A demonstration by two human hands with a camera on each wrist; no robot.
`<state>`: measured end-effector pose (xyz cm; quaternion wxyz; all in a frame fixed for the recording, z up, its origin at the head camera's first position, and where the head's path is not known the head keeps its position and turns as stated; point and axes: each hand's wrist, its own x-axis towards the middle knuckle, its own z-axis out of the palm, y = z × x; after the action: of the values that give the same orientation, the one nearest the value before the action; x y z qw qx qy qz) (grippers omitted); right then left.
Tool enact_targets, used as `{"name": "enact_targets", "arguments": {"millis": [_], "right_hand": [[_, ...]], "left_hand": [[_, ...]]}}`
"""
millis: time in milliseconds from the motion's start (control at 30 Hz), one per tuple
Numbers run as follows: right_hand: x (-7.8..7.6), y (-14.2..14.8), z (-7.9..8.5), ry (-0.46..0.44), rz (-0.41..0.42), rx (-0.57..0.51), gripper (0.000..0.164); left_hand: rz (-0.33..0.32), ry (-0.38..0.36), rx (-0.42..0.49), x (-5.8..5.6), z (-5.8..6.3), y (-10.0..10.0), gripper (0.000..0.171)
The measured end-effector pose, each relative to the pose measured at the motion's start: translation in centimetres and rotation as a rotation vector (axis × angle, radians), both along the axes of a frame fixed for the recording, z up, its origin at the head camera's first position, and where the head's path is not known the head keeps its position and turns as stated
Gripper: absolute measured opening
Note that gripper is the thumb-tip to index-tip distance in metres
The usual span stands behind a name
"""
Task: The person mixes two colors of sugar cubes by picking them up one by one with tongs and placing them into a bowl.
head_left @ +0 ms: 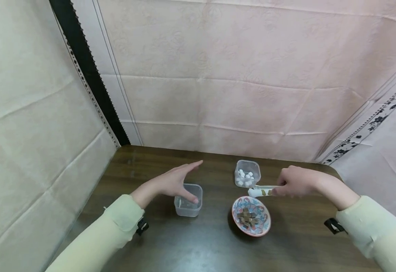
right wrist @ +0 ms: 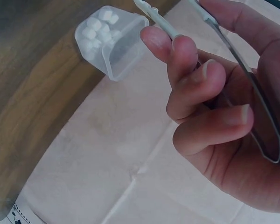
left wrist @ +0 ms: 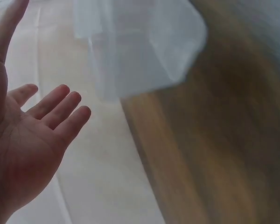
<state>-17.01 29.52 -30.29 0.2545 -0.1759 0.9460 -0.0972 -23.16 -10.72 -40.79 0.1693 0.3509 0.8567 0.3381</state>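
In the head view my left hand [head_left: 170, 182] has its fingers spread and the thumb reaching over a clear plastic container [head_left: 187, 212]. The left wrist view shows that palm open, with the container blurred beside it. My right hand [head_left: 294, 182] grips a pair of small metal tongs [right wrist: 259, 88] with pale tips. Their two arms stand apart, and I see nothing between them. Close by the tongs, a second clear container [right wrist: 130, 49] holds several white cubes [right wrist: 100, 30]. Just in front stands a patterned bowl [head_left: 266, 219] with several brown cubes [head_left: 247, 218] inside.
Everything stands on a dark wooden table [head_left: 211, 249]. Pale cloth [head_left: 218, 94] hangs behind the table's far edge, and more cloth hangs at both sides. The bowl and the container of white cubes stand close together, right of the left container.
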Motion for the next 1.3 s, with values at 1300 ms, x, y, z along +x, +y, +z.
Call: {"name": "enact_targets", "arguments": {"millis": [1300], "right_hand": [[-8.2,0.2,-1.6,-0.049,-0.078,0.067,0.051]], "left_hand": [[-0.001,0.101,-0.159,-7.5,-1.8,18.9,0.109]]}}
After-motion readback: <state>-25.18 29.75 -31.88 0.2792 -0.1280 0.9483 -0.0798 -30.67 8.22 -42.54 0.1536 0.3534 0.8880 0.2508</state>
